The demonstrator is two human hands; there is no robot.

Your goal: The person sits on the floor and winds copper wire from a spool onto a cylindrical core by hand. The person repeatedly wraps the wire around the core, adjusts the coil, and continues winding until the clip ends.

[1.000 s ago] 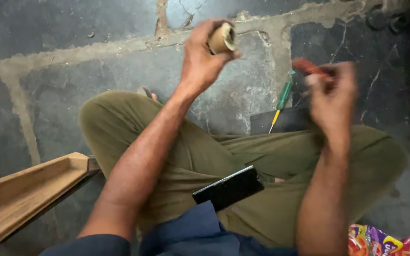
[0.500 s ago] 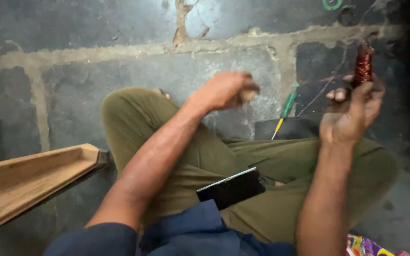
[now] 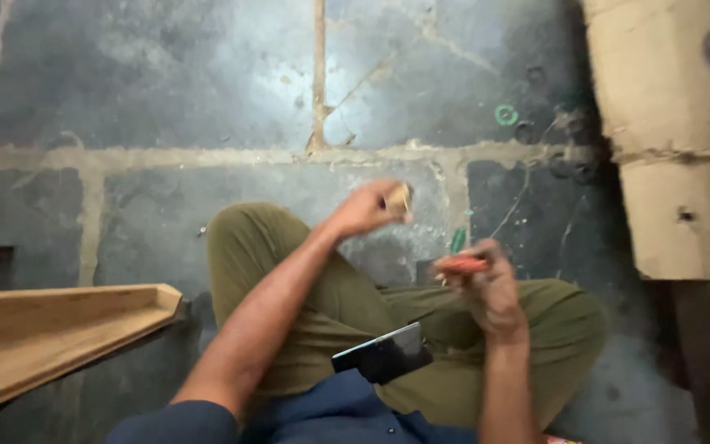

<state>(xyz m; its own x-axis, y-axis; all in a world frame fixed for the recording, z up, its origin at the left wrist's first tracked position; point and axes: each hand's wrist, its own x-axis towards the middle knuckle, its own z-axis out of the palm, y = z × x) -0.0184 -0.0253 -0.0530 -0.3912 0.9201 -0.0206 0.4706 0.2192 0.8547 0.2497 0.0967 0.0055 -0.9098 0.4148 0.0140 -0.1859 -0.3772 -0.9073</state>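
Head view, my left hand: My left hand (image 3: 365,210) is up in front of me, over my knee. My fingers are wrapped tight around a small tan roll (image 3: 400,200).
Head view, the tan roll: It sticks out of the top of my fist. It looks blurry, so I cannot tell what it is made of.
Head view, my right hand: My right hand (image 3: 486,284) is lower and close to my lap. My fingers pinch a thin red thing (image 3: 462,264) that lies flat across them.
Head view, the green tool: A green screwdriver (image 3: 458,240) peeks out just behind my right hand, on the floor.
Head view, my legs: I sit cross-legged in green pants (image 3: 355,304).
Head view, my lap: A dark phone (image 3: 384,355) rests on my lap, near my blue shirt (image 3: 338,415).
Head view, the floor: The stone floor (image 3: 166,99) is grey with pale lines.
Head view, my left side: A wooden tray (image 3: 51,329) lies beside my knee.
Head view, my right side: A big tan block (image 3: 667,140) stands well apart from my hands.
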